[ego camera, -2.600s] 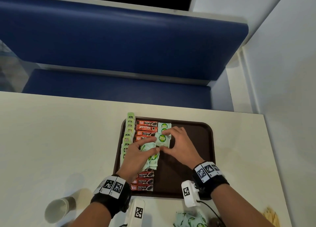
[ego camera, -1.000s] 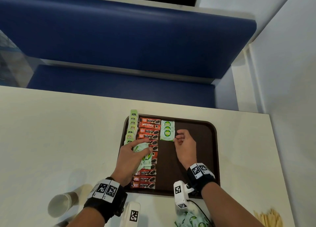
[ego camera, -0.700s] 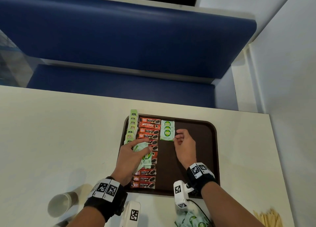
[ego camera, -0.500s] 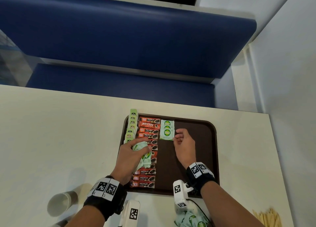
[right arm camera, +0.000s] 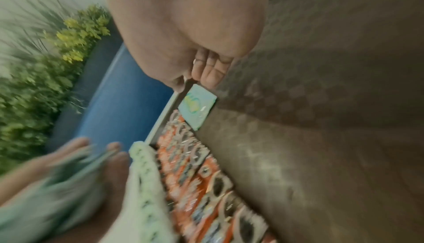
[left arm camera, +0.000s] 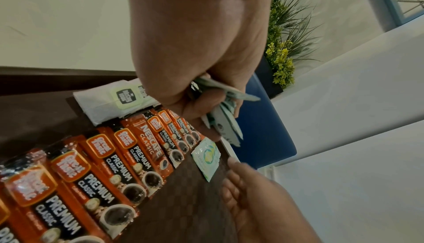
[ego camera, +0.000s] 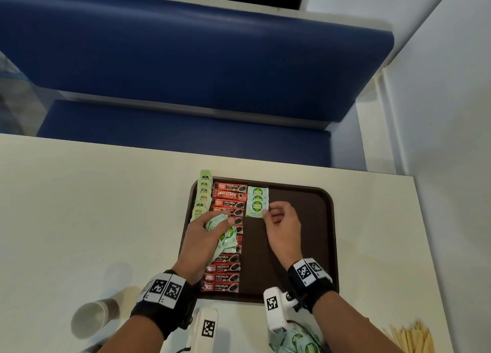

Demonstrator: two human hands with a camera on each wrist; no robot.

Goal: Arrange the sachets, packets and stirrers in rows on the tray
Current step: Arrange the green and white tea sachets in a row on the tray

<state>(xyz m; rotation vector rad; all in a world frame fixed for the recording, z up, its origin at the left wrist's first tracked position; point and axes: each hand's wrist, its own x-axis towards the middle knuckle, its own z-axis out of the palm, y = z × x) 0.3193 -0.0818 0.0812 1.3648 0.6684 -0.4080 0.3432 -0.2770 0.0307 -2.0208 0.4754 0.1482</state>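
Observation:
A brown tray holds a column of pale green tea bags, a column of red coffee sachets and a short overlapping row of green coco sugar sachets at its far end. My left hand hovers over the coffee column and grips a bunch of green sachets. My right hand has curled fingers. Its thumb and a fingertip pinch the near right corner of the nearest coco sugar sachet, which lies flat on the tray. The left wrist view shows the gripped bunch above that sachet.
A paper cup lies on its side at the table's front left. More green sachets are heaped at the front edge, and wooden stirrers lie at the front right. A blue bench stands behind the table, a wall to the right.
Both hands were together over the tray. The left hand has since drawn back left with its bunch, and the right hand has stayed at the edge of the sachet laid on the row.

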